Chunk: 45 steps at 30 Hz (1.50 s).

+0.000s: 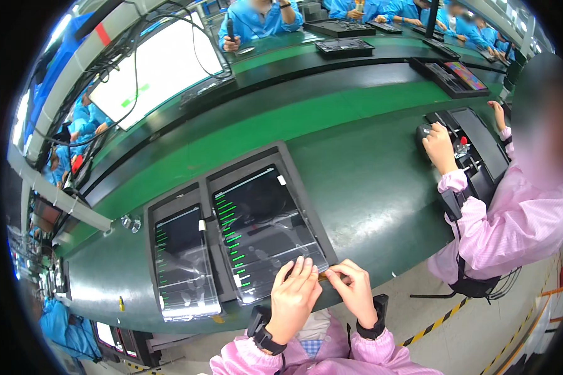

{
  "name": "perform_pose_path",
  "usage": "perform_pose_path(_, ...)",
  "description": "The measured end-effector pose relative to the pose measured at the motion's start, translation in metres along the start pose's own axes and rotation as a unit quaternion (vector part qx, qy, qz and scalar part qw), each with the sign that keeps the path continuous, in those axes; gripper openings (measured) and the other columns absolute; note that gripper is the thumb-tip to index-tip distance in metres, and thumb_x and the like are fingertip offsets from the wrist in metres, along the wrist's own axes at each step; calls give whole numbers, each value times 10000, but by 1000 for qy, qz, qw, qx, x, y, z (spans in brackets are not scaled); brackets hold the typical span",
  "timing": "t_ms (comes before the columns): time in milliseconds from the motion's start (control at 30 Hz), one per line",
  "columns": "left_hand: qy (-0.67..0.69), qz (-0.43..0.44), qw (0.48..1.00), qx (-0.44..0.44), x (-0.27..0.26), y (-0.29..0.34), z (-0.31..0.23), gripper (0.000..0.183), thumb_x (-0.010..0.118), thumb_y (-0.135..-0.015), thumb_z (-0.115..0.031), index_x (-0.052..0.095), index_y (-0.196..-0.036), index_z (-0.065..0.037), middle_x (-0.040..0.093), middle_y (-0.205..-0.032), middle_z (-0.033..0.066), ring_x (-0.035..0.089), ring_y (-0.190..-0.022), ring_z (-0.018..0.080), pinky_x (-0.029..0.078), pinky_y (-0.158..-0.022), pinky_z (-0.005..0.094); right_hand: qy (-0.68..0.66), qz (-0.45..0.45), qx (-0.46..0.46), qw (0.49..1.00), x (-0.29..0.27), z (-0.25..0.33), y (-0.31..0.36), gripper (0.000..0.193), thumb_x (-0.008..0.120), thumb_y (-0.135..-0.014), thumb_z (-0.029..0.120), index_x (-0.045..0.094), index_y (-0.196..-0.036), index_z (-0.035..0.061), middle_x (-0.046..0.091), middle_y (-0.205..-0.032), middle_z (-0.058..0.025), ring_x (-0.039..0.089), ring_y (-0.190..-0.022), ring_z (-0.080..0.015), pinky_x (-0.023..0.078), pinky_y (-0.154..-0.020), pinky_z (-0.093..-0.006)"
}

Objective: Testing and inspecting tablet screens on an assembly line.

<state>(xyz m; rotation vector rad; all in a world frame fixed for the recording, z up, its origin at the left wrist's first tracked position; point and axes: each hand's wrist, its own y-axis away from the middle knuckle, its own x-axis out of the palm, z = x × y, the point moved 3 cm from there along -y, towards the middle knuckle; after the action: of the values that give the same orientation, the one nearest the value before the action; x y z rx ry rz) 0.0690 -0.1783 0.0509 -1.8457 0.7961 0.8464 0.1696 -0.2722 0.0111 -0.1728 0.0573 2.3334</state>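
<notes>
Before you, the tabletop [381, 187] looks smooth, with a soft sheen; the tray [303, 203] looks matt and foam-like; the right panel [263, 212] and left panel [184, 250] are glossy, like dark glass, under clear, creased plastic film [191, 309]; your sleeves [244, 356] are finely patterned cloth; the pale post [62, 192] looks smooth, like painted metal.

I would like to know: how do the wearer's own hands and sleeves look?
The left hand and right hand wear no gloves. The sleeves are pink. Each wrist carries a black strap with a black, boxy device.
</notes>
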Motion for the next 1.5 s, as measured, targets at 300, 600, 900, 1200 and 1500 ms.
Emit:
perform_pose_path(300,5,10,997,-79,-6,6,2,355,691,-752,-206,624,-1070,-62,587,-1187,111,528,-1155,238,238,-1061,534,27,-28,-5,999,-4,-8,7,102,616,-841,49,641,-848,-50,589,-737,-64,549,-606,-83,429,-503,-217)
perform_pose_path(600,22,-56,990,-124,-95,23,10,440,734,-693,-229,628,-1095,-84,481,-1317,158,414,-1267,306,28,-1111,501,198,38,-240,950,24,69,3,232,545,-866,136,673,-1057,108,544,-1182,-127,478,-1134,-314,366,-963,-398)
perform_pose_path(900,-124,-171,952,-222,-174,96,75,288,572,-739,-93,614,-1020,-51,487,-1306,177,374,-1290,343,26,-1104,554,319,179,-296,882,84,72,-7,279,561,-889,247,628,-1134,132,360,-1417,-94,274,-1333,-327,255,-1024,-449)
perform_pose_path(1200,-285,-317,895,-131,-255,123,112,215,450,-791,21,548,-976,-28,539,-1236,171,452,-1233,319,108,-1106,575,13,270,-174,947,125,113,52,209,583,-833,132,651,-997,22,572,-1140,-128,512,-1111,-267,393,-959,-376)
perform_pose_path(1500,233,-122,959,101,-168,89,70,151,590,-773,-166,658,-785,-32,681,-861,140,652,-820,279,495,-751,472,-73,452,-87,885,217,56,120,670,691,-795,341,384,-1309,38,436,-1316,-144,513,-1114,-301,415,-943,-368)
